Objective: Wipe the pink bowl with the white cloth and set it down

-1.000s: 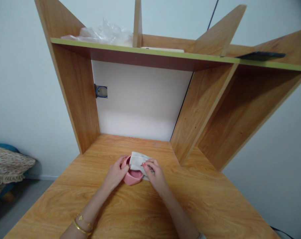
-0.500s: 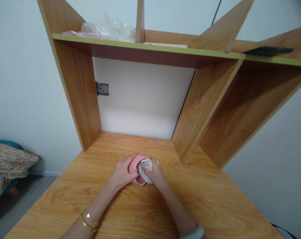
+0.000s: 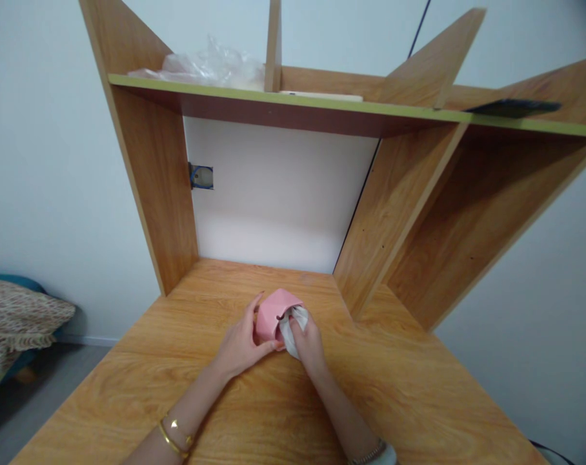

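A pink, faceted hollow container (image 3: 276, 311) is tilted above the wooden desk, its opening turned to the right. My left hand (image 3: 244, 342) grips it from the left, thumb along the lower rim and fingers behind. In my right hand (image 3: 306, 339) is a crumpled white tissue or cloth (image 3: 289, 336), pressed into the opening. The fingertips of my right hand are partly hidden by the white material and the rim. A small dark mark or notch shows on the container's edge near the opening.
Around my hands lies the wooden desktop (image 3: 186, 361). Upright panels (image 3: 394, 213) and a shelf (image 3: 322, 106) frame its back. The shelf bears clear plastic (image 3: 210, 68) and a dark flat object (image 3: 515, 108). An uncovered wall socket box (image 3: 202, 176) is at the back left.
The pink container has been turned and raised slightly, so more of its outer side shows. My right hand has pushed the white material further toward its opening.
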The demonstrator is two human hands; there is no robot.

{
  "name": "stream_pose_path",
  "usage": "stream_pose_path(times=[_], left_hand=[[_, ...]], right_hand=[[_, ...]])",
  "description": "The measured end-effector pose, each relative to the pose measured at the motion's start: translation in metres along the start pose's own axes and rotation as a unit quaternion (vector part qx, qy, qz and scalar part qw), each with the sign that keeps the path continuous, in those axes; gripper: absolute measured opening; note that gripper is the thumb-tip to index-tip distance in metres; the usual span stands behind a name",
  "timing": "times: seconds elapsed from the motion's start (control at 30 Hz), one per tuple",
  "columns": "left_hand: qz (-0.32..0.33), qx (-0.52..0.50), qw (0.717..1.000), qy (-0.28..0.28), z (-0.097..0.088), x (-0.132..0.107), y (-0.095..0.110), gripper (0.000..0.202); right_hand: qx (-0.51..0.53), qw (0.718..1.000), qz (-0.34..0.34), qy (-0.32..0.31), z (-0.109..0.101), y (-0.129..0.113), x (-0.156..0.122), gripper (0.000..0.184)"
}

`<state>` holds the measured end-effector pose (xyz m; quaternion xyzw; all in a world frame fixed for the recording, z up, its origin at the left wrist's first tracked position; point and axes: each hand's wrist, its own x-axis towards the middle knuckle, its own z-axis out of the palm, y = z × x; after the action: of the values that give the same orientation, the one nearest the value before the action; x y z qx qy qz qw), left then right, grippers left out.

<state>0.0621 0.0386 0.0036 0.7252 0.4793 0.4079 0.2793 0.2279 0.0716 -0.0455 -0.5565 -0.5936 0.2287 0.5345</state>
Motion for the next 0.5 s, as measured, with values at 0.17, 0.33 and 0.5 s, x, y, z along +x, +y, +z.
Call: stream_pose_path(times=[0.17,0.33,0.5], left_hand=[[0.014,-0.067,0.998,-0.009,0.012,-0.003,0.0,0.09],[-0.02,-0.042,0.999,0.011,0.013,-0.002,0.002,0.079],[-0.043,0.003,0.998,0.035,0.009,-0.001,-0.002,0.079]], right_hand=[[0.056,0.998,0.022,-0.003,0.004,-0.002,-0.002,0.037],[-0.005,0.999,0.025,0.022,0.002,-0.006,-0.001,0.054],[-0.102,0.994,0.021,0.032,-0.009,-0.014,0.002,0.07]])
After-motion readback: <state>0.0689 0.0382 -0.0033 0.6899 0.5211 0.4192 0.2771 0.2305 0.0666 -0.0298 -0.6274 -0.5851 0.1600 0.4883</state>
